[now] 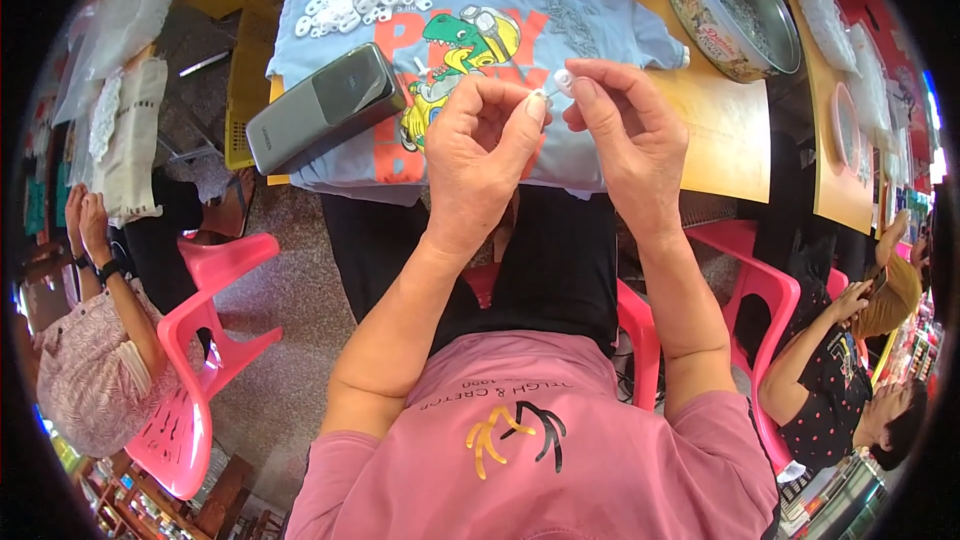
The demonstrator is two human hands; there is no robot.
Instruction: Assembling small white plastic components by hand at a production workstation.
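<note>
White plastic clip (562, 79) pinched between both hands, left hand (480, 145) and right hand (625, 135), fingertips together above a blue shirt (600, 20) on the surface (720, 120).

Light-blue dinosaur-print shirt (600, 10), pink chairs (215, 340)

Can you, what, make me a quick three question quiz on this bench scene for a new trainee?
1. True or false: both hands are pinching small white pieces above the light blue shirt.
2. What lies on the shirt nearest the left hand? A) a grey phone B) scissors C) a cup
3. Which hand is nearer the round metal tin?

Key
1. True: the left hand and right hand each pinch a small white piece at the fingertips.
2. A, the grey phone.
3. The right hand.
</note>
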